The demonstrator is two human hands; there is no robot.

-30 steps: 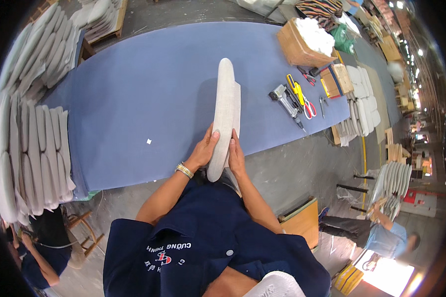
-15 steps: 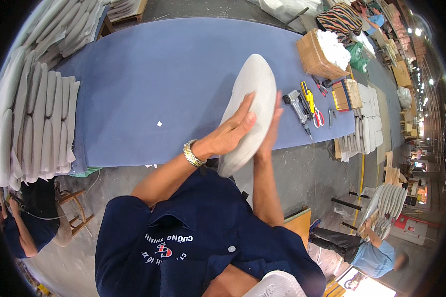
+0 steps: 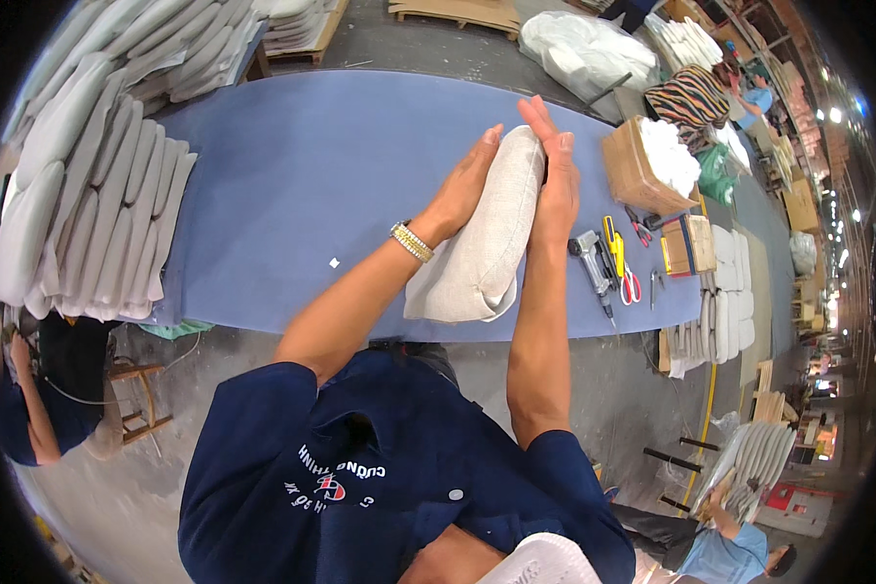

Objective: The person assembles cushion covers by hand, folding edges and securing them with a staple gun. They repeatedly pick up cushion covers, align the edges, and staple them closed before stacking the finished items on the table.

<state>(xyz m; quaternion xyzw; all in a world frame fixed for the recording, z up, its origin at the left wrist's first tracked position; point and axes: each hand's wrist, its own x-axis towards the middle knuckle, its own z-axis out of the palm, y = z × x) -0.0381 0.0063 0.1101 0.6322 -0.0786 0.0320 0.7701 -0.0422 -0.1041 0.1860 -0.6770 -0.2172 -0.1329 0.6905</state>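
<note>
A light grey-beige fabric-covered cushion point(image 3: 492, 229) stands on edge over the near side of the blue-covered table point(image 3: 292, 185), pressed between my two palms. On its left face lies my left hand point(image 3: 463, 190), fingers stretched along it toward the far end, a gold-coloured watch at the wrist. My right hand point(image 3: 559, 185) supports the opposite face, its fingertips reaching past the cushion's far end. The near end shows a folded seam and a loose fabric edge. Much of the right palm's contact is hidden by the cushion.
Grey cushions are stacked high at left point(image 3: 97, 195). To the right lie a pneumatic tool point(image 3: 592, 265), a yellow cutter point(image 3: 613, 238), red-handled scissors point(image 3: 632, 284), and an open carton point(image 3: 642, 170) with white stuffing. A co-worker point(image 3: 735, 550) stands at lower right, another person point(image 3: 54, 399) at left.
The cushion has turned from showing its broad pale face to showing its narrow side and seamed end. Both hands have shifted around it, and the view has moved somewhat.
</note>
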